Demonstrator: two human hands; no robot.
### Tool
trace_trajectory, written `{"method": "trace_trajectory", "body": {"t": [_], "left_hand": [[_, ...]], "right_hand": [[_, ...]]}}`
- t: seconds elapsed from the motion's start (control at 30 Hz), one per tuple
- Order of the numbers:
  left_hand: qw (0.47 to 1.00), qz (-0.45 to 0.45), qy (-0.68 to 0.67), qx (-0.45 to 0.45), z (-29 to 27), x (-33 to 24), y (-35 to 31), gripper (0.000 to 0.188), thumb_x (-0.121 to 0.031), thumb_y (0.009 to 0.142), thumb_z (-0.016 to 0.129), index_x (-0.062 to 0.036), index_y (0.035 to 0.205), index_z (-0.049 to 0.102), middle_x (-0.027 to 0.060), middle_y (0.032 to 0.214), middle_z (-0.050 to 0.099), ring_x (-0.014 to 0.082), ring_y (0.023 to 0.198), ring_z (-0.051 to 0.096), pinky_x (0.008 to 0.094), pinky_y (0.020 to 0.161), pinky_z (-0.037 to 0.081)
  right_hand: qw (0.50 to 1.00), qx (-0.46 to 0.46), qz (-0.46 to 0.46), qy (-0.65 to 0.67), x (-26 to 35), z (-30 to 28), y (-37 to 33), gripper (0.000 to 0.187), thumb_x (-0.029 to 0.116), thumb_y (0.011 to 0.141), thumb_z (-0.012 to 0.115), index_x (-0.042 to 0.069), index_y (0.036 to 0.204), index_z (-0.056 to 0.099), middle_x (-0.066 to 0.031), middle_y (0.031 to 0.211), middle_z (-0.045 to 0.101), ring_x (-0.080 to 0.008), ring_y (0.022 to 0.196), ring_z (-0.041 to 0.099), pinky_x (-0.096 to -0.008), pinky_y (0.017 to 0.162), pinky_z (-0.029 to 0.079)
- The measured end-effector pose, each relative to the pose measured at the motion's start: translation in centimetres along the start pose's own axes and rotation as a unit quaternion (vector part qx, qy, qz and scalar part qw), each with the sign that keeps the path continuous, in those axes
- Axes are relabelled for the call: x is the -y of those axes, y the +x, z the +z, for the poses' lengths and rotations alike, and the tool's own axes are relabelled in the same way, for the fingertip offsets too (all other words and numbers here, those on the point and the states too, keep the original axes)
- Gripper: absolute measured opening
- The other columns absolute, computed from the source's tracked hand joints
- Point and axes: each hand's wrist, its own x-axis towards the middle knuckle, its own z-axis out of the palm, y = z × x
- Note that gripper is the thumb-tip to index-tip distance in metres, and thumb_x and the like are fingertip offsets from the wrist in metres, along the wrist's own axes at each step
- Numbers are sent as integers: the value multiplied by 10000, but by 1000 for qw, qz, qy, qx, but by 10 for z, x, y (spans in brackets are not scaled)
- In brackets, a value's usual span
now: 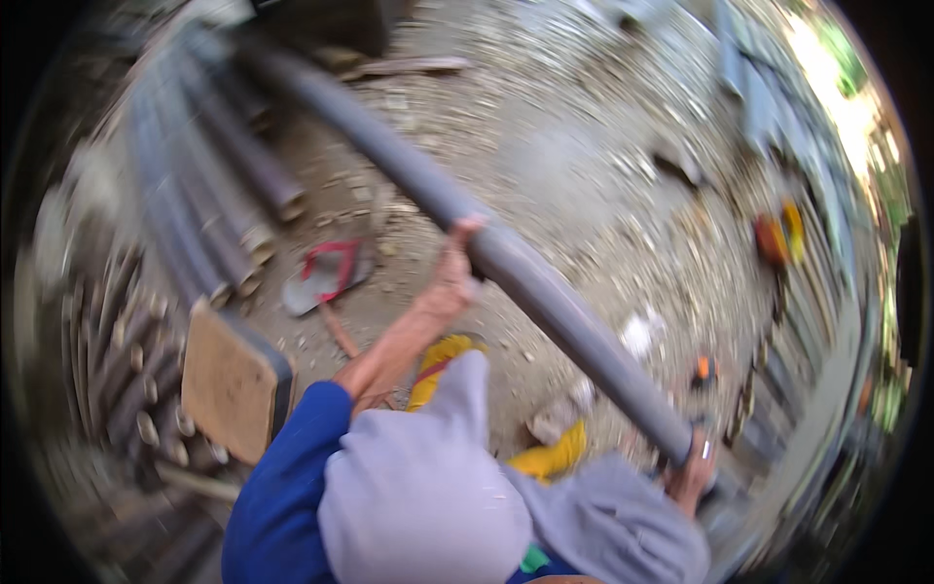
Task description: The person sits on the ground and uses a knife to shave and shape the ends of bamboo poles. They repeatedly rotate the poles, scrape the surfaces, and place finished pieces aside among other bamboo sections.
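A long, thick grey-brown bamboo pole (pixel 564 313) slants across the view, from the far left down to the near right. My left hand (pixel 451 275) is closed around the pole near its middle, arm reaching forward. At the pole's near right end, my right hand (pixel 693 471) grips it, partly hidden and blurred. Something dark lies by that hand, too smeared to name. Under the pole are my feet in yellow footwear (pixel 550 456). The pole's far end runs into shadow beside a dark shape.
Several long poles (pixel 209 165) lie at the far left, above a stack of cut poles (pixel 136 389). A wooden-topped seat or block (pixel 233 380) stands left, near a red-strapped sandal (pixel 331 273). Chips litter the ground. An orange-and-black object (pixel 702 372) and a red-yellow object (pixel 778 236) lie right.
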Motion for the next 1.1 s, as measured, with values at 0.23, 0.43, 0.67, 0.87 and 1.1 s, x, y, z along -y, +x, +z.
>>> {"method": "trace_trajectory", "body": {"t": [0.23, 0.43, 0.67, 0.87, 1.1], "left_hand": [[999, 25, -15, -22, -26, 2, 33, 522, -225, 634, 744, -111, 1103, 546, 78, 1079, 596, 280, 1012, 562, 493, 958, 439], [998, 30, 42, -28, -30, 11, 60, 499, -240, 620, 770, -109, 1064, 583, 77, 1066, 610, 294, 1028, 561, 511, 951, 427], [996, 64, 38, -52, -35, -1, 81, 551, -261, 609, 765, -92, 1093, 564, 93, 1090, 593, 301, 1036, 545, 511, 971, 409], [991, 75, 106, -39, -23, 10, 80, 571, -332, 658, 762, -98, 1131, 542, 74, 1125, 572, 279, 1058, 525, 482, 971, 402], [901, 58, 399, -158, -11, 15, 21, 504, -318, 784, 711, -52, 1163, 510, 106, 1101, 530, 261, 1048, 529, 421, 943, 415]], "right_hand": [[950, -245, 187, -54, 38, 45, 9, 747, 157, 583, 785, 77, 1269, 500, -138, 1148, 515, -337, 1093, 461, -472, 967, 328], [902, -120, 272, 313, 150, 149, -55, 590, 267, 677, 770, 19, 1146, 511, -205, 1017, 556, -383, 979, 547, -456, 858, 442], [850, -36, 246, 465, 190, 152, 21, 734, 250, 664, 778, 68, 1248, 372, -264, 1119, 515, -443, 1005, 535, -481, 874, 438], [830, -132, 293, 456, 162, 159, 66, 599, 219, 699, 747, 13, 1188, 471, -253, 992, 591, -410, 927, 599, -454, 827, 485], [818, -248, 398, 332, 101, 143, -9, 327, 102, 767, 680, 65, 1079, 592, -132, 892, 625, -300, 788, 639, -400, 681, 522]]}}
